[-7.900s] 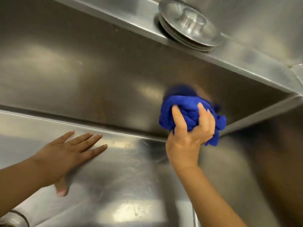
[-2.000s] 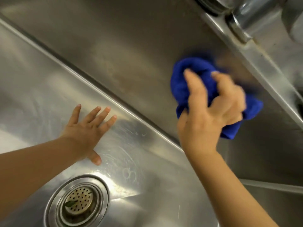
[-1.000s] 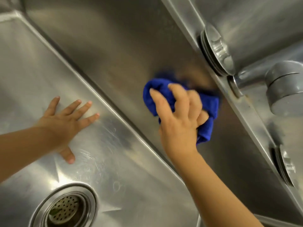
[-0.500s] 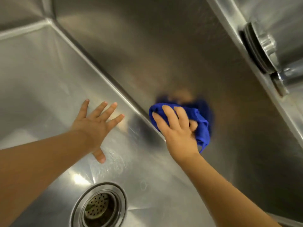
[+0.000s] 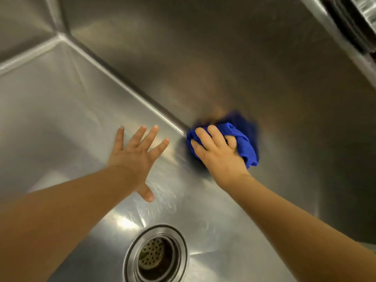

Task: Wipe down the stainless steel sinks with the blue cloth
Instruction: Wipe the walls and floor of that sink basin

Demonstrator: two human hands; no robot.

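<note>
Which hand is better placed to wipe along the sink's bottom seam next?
The right hand: it grips the cloth at the seam. The left hand lies flat and empty on the floor.

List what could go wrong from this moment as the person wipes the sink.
1. The cloth is bunched in the right hand, so little fabric meets the steel; the seam beside it may stay dirty.
2. The left hand lies flat on the sink floor; it may leave prints, or slip if leaned on.
3. The drain seems to hold debris, which the cloth could pick up and smear.
</note>
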